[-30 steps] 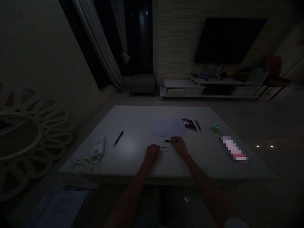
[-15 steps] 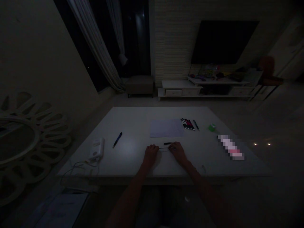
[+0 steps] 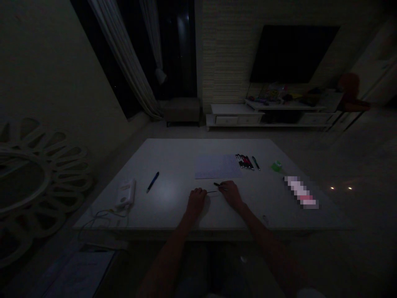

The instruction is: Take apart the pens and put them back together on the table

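Note:
On a white table (image 3: 167, 165), my left hand (image 3: 196, 202) and my right hand (image 3: 231, 194) rest close together near the front edge. A thin dark rod (image 3: 212, 191) runs between them, its left end at my left fingertips. My right fingers pinch a short black pen piece (image 3: 216, 184) at the rod's right end. The dim light hides the exact grip. Beyond my hands lies a sheet of white paper (image 3: 217, 167), with a row of several marker pens (image 3: 244, 162) and a single pen (image 3: 256, 163) to its right.
A blue pen (image 3: 152, 182) lies left of my hands, beside a white charger (image 3: 125, 193) with a trailing cable (image 3: 102, 215). A green tape roll (image 3: 276, 166) and a pixelated object (image 3: 300, 192) sit on the right. A low white cabinet (image 3: 235, 120) stands beyond the table.
My right hand has moved slightly up and away from me, and the black piece now tilts more. My left hand stays nearly still.

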### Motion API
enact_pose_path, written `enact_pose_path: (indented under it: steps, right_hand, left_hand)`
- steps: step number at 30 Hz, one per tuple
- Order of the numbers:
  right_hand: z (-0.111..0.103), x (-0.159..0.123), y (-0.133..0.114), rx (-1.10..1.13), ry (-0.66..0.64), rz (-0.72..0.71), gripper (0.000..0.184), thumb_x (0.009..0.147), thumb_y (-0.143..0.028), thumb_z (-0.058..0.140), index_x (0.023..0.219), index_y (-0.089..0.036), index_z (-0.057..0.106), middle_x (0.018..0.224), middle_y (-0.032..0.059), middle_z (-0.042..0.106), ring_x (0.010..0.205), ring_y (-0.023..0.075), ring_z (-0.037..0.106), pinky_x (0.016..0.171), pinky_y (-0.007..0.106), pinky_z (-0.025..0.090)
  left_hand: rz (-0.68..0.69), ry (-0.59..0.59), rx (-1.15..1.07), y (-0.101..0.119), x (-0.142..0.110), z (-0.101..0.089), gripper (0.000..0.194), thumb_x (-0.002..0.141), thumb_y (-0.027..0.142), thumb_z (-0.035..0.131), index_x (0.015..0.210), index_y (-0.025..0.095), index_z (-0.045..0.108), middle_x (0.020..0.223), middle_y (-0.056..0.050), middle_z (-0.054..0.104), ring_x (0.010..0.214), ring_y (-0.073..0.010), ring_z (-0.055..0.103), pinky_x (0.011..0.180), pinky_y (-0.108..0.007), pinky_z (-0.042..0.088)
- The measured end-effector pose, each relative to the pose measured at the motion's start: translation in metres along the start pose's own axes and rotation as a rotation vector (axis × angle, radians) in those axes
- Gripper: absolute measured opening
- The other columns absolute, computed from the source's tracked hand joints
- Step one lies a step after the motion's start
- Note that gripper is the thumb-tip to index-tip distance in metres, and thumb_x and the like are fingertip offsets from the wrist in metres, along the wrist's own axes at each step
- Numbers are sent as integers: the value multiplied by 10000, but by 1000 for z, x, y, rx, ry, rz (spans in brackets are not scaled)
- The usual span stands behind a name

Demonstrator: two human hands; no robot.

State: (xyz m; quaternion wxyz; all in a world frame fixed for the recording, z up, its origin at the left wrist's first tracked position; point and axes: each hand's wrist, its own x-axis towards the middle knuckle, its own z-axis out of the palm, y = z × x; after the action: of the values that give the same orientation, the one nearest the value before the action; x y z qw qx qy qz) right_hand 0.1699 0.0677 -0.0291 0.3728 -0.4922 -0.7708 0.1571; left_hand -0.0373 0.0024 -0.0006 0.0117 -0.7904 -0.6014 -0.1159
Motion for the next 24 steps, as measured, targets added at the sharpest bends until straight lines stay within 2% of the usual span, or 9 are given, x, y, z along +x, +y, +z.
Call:
enact_pose_path:
  steps: [3,8,12,14,16,21,24]
  right_hand:
    - [-3,-2,1,29,28,-7,145,802,-310,603,822,-243,730,952,52,687,970,207,563,855,356,425]
    - [-3,-15,-16,24,185,-5,168,832,-301,579,883,-215,714,950,82,661,971,212,548,867,374,426]
    - [5,-23,-39,6,66,-123,115,811,-267,618,872,-232,709,948,63,658,983,213,536,878,373,411]
    - [6,-24,-44,-5,30,-138,100,809,-249,616,832,-230,711,926,61,658,969,215,537,872,370,405]
    - [2,-26,-42,-22,25,-113,111,813,-246,604,817,-228,713,908,66,657,957,220,538,862,365,402]
    - [-21,-38,-17,-85,73,37,164,825,-280,572,799,-227,725,853,75,654,890,220,540,813,345,402]
    - [-26,-40,-8,-120,64,73,180,827,-296,565,798,-229,729,827,72,654,861,220,540,790,341,400]
  left_hand:
    - [3,30,-7,-1,-1,1,175,876,132,461,980,202,583,961,-56,572,931,-199,505,821,-339,383]
    - [19,47,-24,-1,-2,1,164,892,160,452,974,200,588,944,-58,571,917,-196,505,812,-334,382]
    - [63,26,-23,-1,-2,0,160,889,167,461,981,204,586,928,-51,565,913,-195,502,806,-328,378]
    - [74,26,-27,-1,-2,0,153,887,171,467,979,206,584,929,-48,565,912,-193,501,809,-327,378]
    - [70,19,-38,-2,-2,0,152,886,167,468,979,205,582,934,-48,568,908,-189,502,809,-324,382]
    - [42,17,-74,-2,-2,2,181,874,119,453,987,190,575,965,-60,575,915,-183,505,826,-330,390]
    - [46,26,-93,-3,-1,4,181,870,117,455,986,185,575,975,-61,576,930,-186,505,839,-335,392]
